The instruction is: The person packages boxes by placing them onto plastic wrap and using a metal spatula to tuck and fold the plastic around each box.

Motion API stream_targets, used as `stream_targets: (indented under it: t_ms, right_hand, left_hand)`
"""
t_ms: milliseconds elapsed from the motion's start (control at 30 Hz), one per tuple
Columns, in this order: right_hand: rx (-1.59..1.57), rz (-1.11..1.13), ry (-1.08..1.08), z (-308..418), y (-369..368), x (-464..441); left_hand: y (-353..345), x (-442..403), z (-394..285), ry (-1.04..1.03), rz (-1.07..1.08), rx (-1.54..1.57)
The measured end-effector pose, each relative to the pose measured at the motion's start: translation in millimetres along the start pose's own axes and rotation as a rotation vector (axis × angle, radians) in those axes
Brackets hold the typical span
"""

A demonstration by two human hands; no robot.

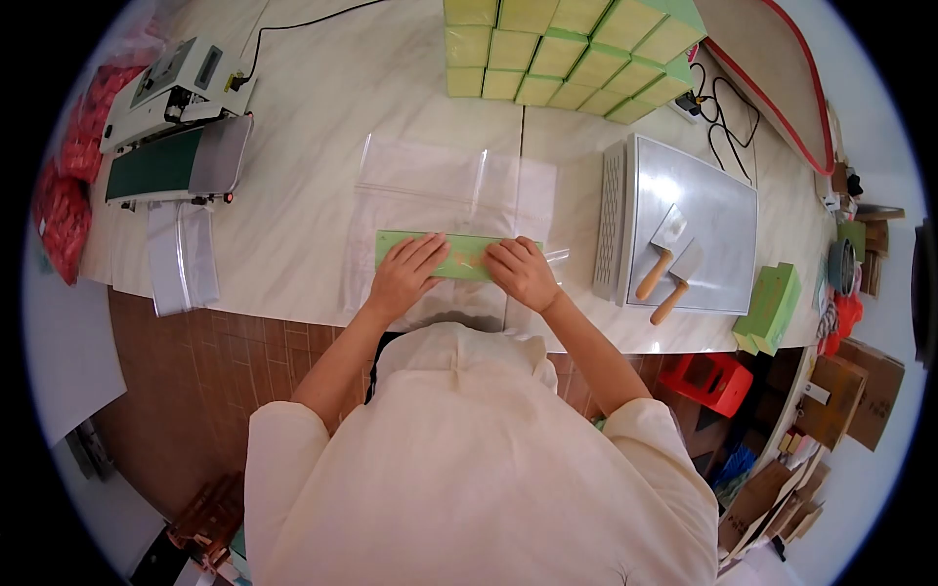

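Observation:
A long, narrow green box [459,256] lies crosswise near the front of the table, on a sheet of clear plastic film [430,190]. My left hand [408,272] grips its left part, fingers over the top face. At the right end, my right hand [523,273] holds the same box with its fingers curled over it. Both thumbs are mostly hidden. The film spreads out behind and beside the box, and shiny folds show in it.
Green boxes [557,54] are stacked at the back. A sealing machine [171,122] stands left, with clear bags [183,254] below it. On the right, a metal hot plate [718,264] carries two wooden-handled scrapers [667,259]. Another green box [772,305] lies beyond it.

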State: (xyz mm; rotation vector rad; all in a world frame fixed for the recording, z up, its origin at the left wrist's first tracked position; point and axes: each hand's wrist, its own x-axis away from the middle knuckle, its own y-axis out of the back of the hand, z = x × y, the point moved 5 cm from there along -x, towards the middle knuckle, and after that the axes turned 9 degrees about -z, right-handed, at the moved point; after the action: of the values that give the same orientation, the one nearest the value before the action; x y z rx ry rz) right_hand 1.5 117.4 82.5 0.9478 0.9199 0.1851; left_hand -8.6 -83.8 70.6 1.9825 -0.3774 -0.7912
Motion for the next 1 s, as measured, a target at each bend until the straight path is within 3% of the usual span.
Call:
stream_targets:
  t_ms: [167,233,267,333,433,567,700,767,800,867,900,967,1000]
  right_hand:
    - [-0.034,0.049,-0.117,15,19,27]
    - [0.026,-0.039,-0.397,9,34,51]
    - [0.044,-0.033,-0.409,12,38,61]
    - [0.112,-0.213,-0.784,3,57,84]
    - [0.016,-0.314,-0.903,5,65,89]
    - [0.064,-0.1,-0.774,12,54,94]
    - [0.027,0.006,-0.835,5,40,109]
    - [-0.108,-0.134,-1.076,2,46,104]
    - [-0.105,-0.138,-1.08,1,41,109]
    - [-0.385,-0.231,-1.333,-8,22,130]
    - [-0.385,-0.233,-1.332,-9,24,125]
    - [-0.552,-0.079,-1.624,-9,17,127]
    - [-0.553,-0.078,-1.622,-9,17,130]
  left_hand:
    - [-1,6,2,-0.02,-0.022,0.002]
    - [-3,11,3,-0.029,-0.036,0.023]
    - [-4,13,5,-0.01,-0.038,0.02]
    - [-2,12,4,0.005,-0.059,0.046]
    - [0,8,5,0.018,-0.025,0.072]
    - [3,3,5,-0.011,-0.021,0.075]
    - [6,0,5,-0.018,-0.001,0.057]
    - [6,0,5,-0.018,0.012,0.062]
    - [5,0,5,-0.016,0.02,0.067]
    - [4,-1,4,-0.018,0.028,0.073]
    - [5,-1,4,-0.014,0.027,0.07]
    - [7,-2,4,-0.008,0.025,0.064]
    - [8,-2,3,-0.008,0.025,0.072]
